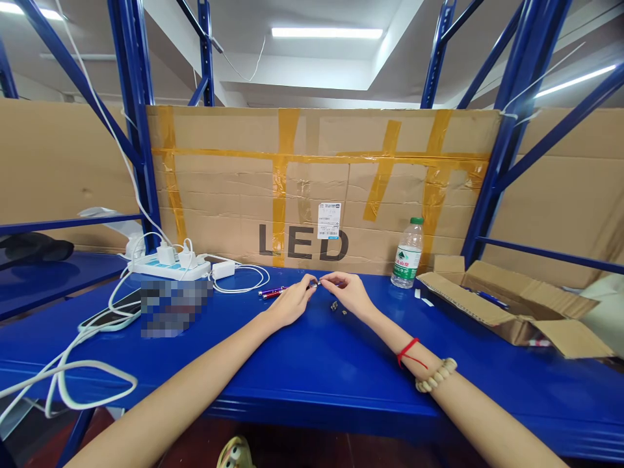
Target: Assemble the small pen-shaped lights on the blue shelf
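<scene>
My left hand [291, 301] is closed, its thumb and fingertips pinched on a small silvery metal piece [318, 283]. From the other side my right hand [351, 296] pinches at the same piece, fingertips almost meeting the left ones. A dark reddish sliver shows behind the right fingers, too small to name. Two slim pen-shaped tubes, a purple one [271, 290] and a red one [273, 294], stick out left from behind my left hand; whether it touches them I cannot tell. Small dark metal bits [334, 305] lie on the blue tabletop [302, 364] just below my right hand.
A green-capped water bottle [407, 255] and an open cardboard box [511, 318] with pens stand on the right. On the left are a power strip [168, 266], loose white cables [92, 367] and a phone [112, 315]. A tall cardboard sheet [234, 188] closes off the back.
</scene>
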